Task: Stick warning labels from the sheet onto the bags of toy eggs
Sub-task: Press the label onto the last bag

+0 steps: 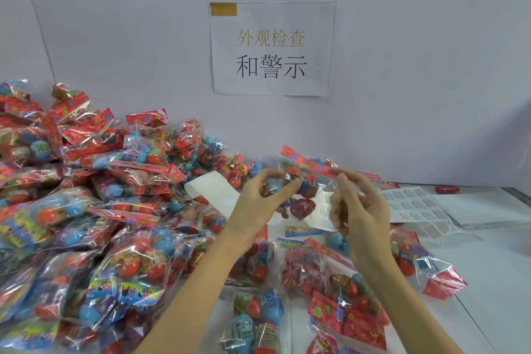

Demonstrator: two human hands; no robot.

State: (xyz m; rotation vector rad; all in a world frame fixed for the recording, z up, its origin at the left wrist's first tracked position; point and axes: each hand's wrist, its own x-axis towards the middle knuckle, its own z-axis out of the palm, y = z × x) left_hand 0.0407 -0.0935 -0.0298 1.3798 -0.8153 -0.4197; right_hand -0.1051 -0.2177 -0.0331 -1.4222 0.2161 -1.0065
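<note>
I had one bag [301,205] of toy eggs lifted off the counter [488,267], the left hand [255,204] with its grip pinched round the eggs and the right hand [359,210] with its grip curled on a white printed label [324,210] at the bag's right edge. The sheet [413,204] lay on the counter to the right. Sticking seemed under way; next, I judged, the label wanted pressing flat onto the plastic.

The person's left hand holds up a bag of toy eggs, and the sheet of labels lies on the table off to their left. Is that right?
Not quite. The left hand does hold up a bag of toy eggs, but the sheet of labels lies on the table off to their right, as the head view shows.
</note>
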